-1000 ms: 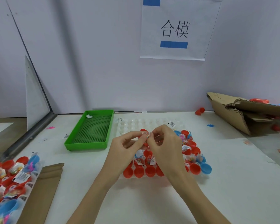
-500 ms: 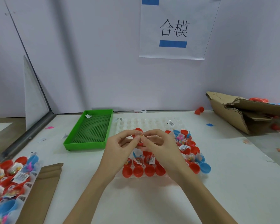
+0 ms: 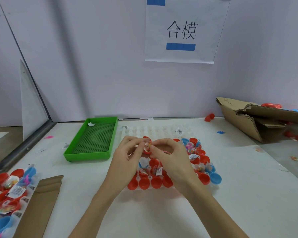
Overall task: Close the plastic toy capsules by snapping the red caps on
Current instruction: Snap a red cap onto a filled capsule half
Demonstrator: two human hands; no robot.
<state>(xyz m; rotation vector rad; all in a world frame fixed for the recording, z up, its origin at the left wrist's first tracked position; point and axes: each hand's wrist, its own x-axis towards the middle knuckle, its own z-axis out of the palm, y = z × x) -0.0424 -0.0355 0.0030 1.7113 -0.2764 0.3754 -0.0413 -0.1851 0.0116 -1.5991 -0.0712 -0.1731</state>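
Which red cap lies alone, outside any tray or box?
The red cap by the back wall, left of the cardboard box. It lies alone on the table; the others fill trays.

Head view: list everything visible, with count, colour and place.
Small plastic toy capsule: one, clear with red cap, pinched between both hands.
Clear plastic holder tray: one, table centre, holding red and blue capsule halves.
Green plastic tray: one, left of it.
Second capsule tray: one, near left edge.
Torn brown cardboard box: one, far right.
White paper sign: one, on wall.
Left hand, right hand: above holder tray.
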